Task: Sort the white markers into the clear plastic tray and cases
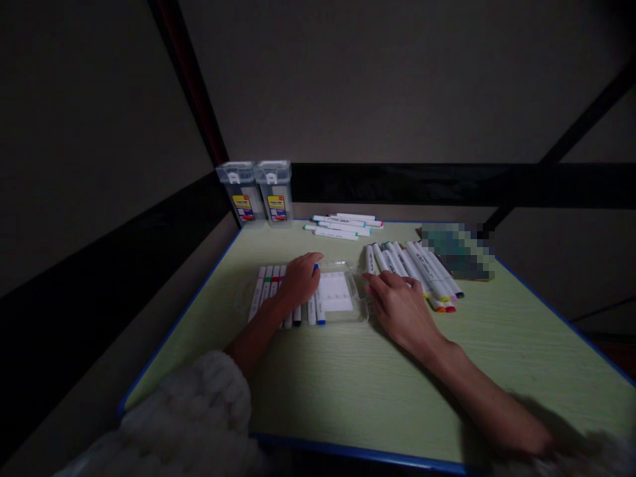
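Note:
My left hand [301, 278] lies over a clear plastic marker case [362, 291], fingers stretched forward across the white markers [265, 291] in it. Green, red and dark colour bands show on several of them. A blue-ended marker [318, 308] sits beside the fingers, next to the case's bare white right part. My right hand [402, 308] is at the left edge of a pile of white markers [432, 268]. Its thumb and index finger are closed around the lower end of the leftmost marker [370, 258]; the contact is partly hidden.
Two lidded clear boxes [275, 195] with yellow labels stand at the back left corner. A loose group of markers [342, 225] lies near the far edge. A pixelated flat object [460, 252] is at the right. Blue edging borders the pale table [358, 391].

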Demonstrator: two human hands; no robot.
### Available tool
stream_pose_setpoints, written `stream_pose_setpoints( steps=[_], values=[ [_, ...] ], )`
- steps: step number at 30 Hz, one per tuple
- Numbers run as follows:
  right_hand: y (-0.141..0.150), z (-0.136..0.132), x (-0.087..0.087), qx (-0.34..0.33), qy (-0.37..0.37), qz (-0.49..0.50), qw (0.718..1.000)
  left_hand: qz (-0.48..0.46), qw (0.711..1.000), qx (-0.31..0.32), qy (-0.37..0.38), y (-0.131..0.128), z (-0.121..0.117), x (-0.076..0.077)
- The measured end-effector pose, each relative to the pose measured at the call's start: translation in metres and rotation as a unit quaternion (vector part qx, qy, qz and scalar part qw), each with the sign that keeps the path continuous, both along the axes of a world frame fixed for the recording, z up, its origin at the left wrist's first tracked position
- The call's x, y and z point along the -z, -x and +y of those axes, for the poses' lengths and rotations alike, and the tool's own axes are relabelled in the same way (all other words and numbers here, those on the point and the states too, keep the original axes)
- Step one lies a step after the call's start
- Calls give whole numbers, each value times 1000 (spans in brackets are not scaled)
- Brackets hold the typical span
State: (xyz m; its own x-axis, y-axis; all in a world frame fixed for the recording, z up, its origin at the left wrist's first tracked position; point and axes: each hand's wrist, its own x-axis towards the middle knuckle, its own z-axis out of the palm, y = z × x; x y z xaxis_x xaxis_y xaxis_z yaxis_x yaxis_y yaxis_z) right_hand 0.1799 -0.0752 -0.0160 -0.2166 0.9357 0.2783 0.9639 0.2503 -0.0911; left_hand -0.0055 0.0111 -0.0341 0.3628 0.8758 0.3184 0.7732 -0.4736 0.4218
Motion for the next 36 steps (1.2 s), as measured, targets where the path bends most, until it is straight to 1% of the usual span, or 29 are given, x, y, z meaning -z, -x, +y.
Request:
stream_pose_setpoints(
  steps=[8,19,27,32,36],
  values=[
    [0,-1,-2,9,6,-33,999,-3,1000,-1,-4,0,1,1],
    [-4,-1,-4,48,26,-83,995,-3,1000,0,1,-1,0,0],
    [-3,0,-1,43,36,-84,995,-11,1000,3,4,0,0,0],
    [-6,1,2,39,25,-85,995,-8,1000,7,-2,0,0,1],
    [-6,1,2,38,22,-82,996,-1,1000,4,-3,0,-1,0]
  ],
)
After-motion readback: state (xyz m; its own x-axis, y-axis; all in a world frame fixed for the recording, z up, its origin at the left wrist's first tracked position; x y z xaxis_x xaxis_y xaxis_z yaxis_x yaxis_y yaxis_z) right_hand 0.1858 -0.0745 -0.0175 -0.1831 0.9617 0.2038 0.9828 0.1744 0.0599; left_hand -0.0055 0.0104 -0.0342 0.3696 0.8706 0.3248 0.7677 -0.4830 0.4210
